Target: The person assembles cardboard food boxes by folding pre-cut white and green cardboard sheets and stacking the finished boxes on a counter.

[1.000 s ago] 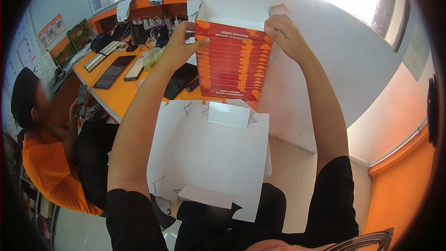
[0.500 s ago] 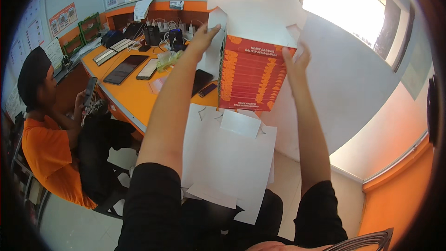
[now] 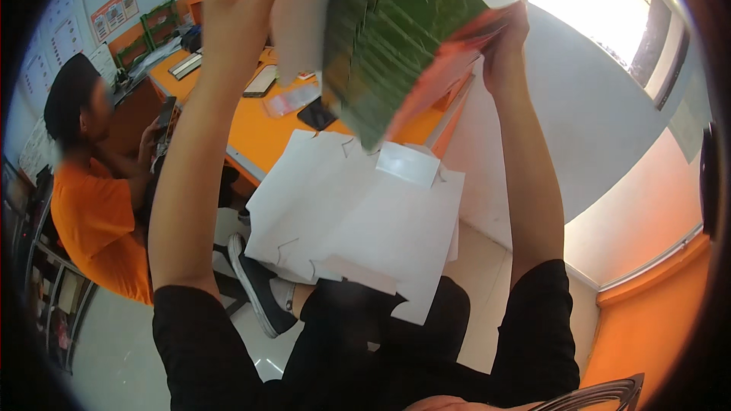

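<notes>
A printed cardboard box is held up in front of me, tilted. Its green, leaf-patterned side faces me, and a red side, smeared by motion, shows at its right. My left hand is up at the top left beside a blurred white flap, its fingers closed and partly cut off by the frame. With fingers closed, my right hand grips the red edge of the box. Below, white flat cardboard with cut slots lies across my lap, a small folded flap raised at its far edge.
An orange table stands ahead to the left, with a black phone, a plastic packet and a light-coloured device. A person in an orange shirt sits at left holding a phone. A grey-white wall rises at right.
The box has been raised and tipped, so its green side now shows instead of the red printed one. My left hand has moved up and left, and my right hand up.
</notes>
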Tool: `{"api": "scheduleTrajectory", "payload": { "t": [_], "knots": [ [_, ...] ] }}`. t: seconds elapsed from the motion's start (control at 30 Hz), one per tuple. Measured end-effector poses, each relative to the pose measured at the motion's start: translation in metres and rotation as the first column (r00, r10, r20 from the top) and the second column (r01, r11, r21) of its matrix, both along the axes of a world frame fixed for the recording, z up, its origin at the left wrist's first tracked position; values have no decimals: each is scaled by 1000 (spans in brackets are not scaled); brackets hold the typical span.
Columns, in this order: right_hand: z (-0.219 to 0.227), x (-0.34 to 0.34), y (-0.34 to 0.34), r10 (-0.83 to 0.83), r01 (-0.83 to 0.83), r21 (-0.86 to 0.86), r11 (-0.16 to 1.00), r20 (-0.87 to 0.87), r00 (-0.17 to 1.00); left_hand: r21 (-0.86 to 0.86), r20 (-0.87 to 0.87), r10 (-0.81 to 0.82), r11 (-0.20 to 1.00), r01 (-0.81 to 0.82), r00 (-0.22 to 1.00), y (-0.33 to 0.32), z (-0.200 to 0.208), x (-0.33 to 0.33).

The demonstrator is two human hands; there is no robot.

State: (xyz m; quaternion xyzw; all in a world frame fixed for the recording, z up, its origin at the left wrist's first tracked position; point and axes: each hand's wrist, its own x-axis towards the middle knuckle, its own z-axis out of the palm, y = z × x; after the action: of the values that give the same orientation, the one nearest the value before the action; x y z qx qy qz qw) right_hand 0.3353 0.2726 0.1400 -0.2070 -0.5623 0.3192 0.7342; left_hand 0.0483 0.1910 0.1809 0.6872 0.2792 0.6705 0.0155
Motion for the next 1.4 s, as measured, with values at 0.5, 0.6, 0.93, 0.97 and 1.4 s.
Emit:
{"api": "scheduleTrajectory", "payload": {
  "t": [0.5,0.6,0.93,0.97,1.4],
  "knots": [
    [34,-80,-120,49,-193,134,972,687,725,-24,400,-36,998,50,916,-125,-116,3],
    [46,-108,-160,-138,-31,161,987,918,371,-87,358,10,996,23,934,-126,-93,16],
    [29,-144,-161,-471,39,469,882,879,77,-310,226,113,950,-38,968,-137,-91,5],
    [24,-146,-162,-513,25,512,859,857,46,-312,231,115,949,-38,966,-133,-94,3],
    [20,-151,-164,-309,-116,304,946,951,-26,-227,154,115,971,-78,981,-140,-92,0]
  ]
}}
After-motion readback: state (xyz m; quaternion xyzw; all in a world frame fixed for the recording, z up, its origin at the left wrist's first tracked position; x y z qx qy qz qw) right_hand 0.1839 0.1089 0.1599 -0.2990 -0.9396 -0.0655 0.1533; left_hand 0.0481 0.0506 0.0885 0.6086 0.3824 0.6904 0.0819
